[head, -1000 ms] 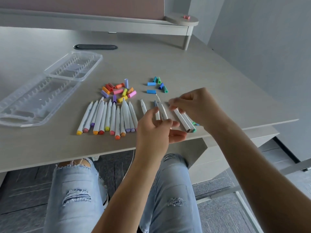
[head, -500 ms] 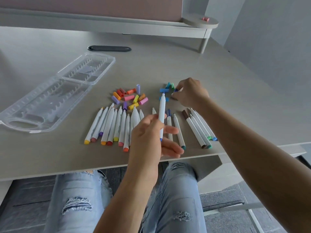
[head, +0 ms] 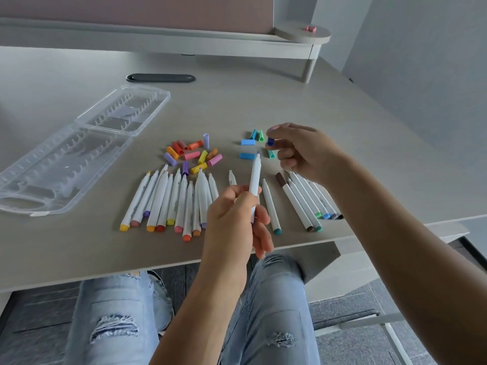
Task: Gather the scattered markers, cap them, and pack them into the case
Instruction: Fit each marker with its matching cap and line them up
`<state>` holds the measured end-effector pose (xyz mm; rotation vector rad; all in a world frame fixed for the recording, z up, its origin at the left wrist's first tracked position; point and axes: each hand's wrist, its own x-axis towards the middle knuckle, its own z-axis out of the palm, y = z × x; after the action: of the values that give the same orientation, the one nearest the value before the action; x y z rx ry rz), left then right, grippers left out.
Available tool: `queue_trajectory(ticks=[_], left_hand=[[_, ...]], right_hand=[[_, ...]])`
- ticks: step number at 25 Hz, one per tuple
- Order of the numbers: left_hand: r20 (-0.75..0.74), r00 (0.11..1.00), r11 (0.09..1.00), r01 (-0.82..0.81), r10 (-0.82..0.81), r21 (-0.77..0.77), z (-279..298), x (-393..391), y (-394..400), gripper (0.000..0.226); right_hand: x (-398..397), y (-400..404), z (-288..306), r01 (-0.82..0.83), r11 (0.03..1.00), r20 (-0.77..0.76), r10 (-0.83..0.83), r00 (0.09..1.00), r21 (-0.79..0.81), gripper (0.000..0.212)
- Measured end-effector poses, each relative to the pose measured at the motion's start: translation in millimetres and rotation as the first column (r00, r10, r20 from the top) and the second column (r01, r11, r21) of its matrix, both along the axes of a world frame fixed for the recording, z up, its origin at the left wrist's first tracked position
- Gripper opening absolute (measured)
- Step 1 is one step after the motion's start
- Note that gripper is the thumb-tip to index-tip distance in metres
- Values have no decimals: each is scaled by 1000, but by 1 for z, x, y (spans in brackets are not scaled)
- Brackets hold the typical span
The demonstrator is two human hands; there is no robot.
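My left hand (head: 237, 217) grips a white uncapped marker (head: 255, 177) upright above the table, tip pointing away. My right hand (head: 303, 151) pinches a dark blue cap (head: 270, 142) just beyond that tip. Several blue and green caps (head: 247, 142) lie beside it. A pile of warm-coloured and purple caps (head: 192, 155) lies further left. Below that pile, several uncapped markers (head: 168, 198) lie side by side. More markers (head: 303, 201) lie under my right forearm. The clear plastic case (head: 79, 143) lies open at the left.
A dark flat oblong object (head: 160, 78) lies at the back of the table (head: 263, 96). A raised shelf (head: 303, 38) with a small pink item runs along the back. My knees in torn jeans are under the front edge.
My right hand picked a dark blue cap from the blue-green group and lifted it. My left hand keeps the marker raised, its tip now close to the cap.
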<state>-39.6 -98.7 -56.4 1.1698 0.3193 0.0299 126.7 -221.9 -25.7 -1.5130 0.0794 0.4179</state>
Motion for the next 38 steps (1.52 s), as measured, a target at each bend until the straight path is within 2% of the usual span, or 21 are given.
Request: queue_trajectory(ticks=[6, 11, 16, 20, 23, 26, 29, 32, 34, 36, 38], left_hand=[[14, 999, 999, 37, -37, 5, -4, -6, -2, 20], [25, 999, 998, 38, -40, 44, -7, -9, -3, 13], [82, 996, 990, 14, -26, 144, -8, -14, -7, 10], [59, 998, 999, 23, -26, 49, -5, -28, -18, 11], [18, 999, 998, 47, -46, -49, -2, -39, -30, 10], [-4, 999, 995, 52, -53, -81, -3, -43, -36, 10], [34, 998, 993, 56, -53, -101, -2, -45, -43, 11], [16, 995, 988, 97, -96, -120, -5, -49, -48, 6], [13, 995, 995, 96, -96, -18, -12, -54, -45, 9], [127, 992, 951, -24, -16, 309, -17, -56, -35, 10], [311, 948, 741, -253, 63, 622, -15, -47, -19, 9]], right_hand=[[-30, -7, 0, -58, 998, 15, 59, 998, -34, 11], [-47, -12, -1, -91, 975, 125, 117, 985, -201, 23], [-63, -9, -2, -5, 956, 284, 92, 954, -294, 29], [-84, -9, -10, 131, 891, 508, 123, 853, -436, 19], [-99, -12, -15, 169, 838, 538, 166, 827, -520, 19], [-106, -21, -15, 146, 847, 505, 158, 849, -511, 19], [-114, -29, -13, 75, 899, 448, 142, 883, -432, 16], [-106, -39, -12, 133, 940, 408, 8, 913, -315, 14], [-89, -48, -12, 253, 902, 434, -83, 897, -350, 14], [-71, -53, -12, 283, 811, 458, -22, 889, -512, 16], [-60, -50, -12, 220, 727, 434, 119, 893, -651, 18]])
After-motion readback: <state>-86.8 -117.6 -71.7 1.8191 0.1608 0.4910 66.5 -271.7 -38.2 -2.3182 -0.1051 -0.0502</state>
